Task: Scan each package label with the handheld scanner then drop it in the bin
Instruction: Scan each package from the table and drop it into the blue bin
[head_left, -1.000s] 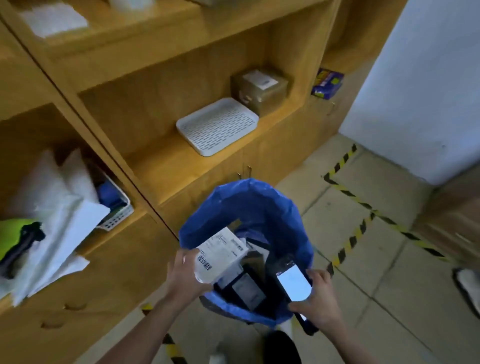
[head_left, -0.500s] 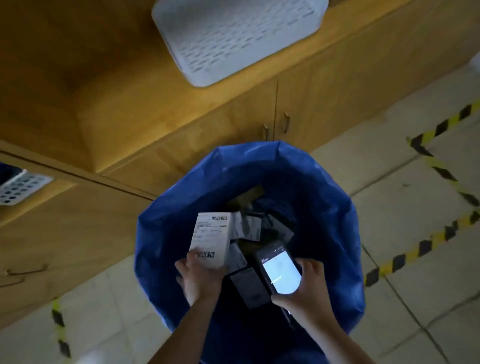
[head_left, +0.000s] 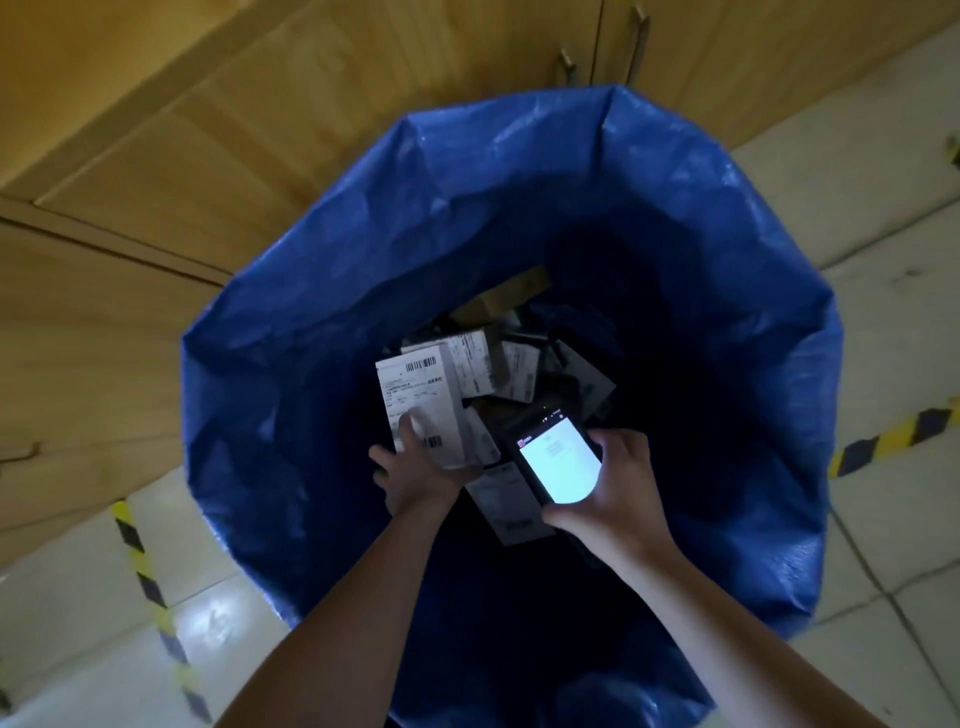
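Observation:
A tall bin lined with a blue bag (head_left: 701, 249) fills the middle of the view. Both my arms reach down inside it. My left hand (head_left: 415, 470) grips a white package (head_left: 421, 400) by its near end, thumb on its barcoded label, low over the pile. My right hand (head_left: 608, 493) holds the handheld scanner (head_left: 558, 460), a dark phone-like device whose lit screen faces up, just right of the package. Several labelled packages (head_left: 498, 364) lie in a heap at the bottom of the bin.
Wooden cabinet doors (head_left: 260, 130) with metal handles stand behind the bin. Pale floor tiles (head_left: 893, 270) surround it, crossed by yellow-and-black tape (head_left: 883, 436) on the right and a second tape strip (head_left: 150, 587) on the left.
My view has tilted further down and closer over the bin. My left hand has carried the white package deeper into the bag, and the scanner hand has followed it down.

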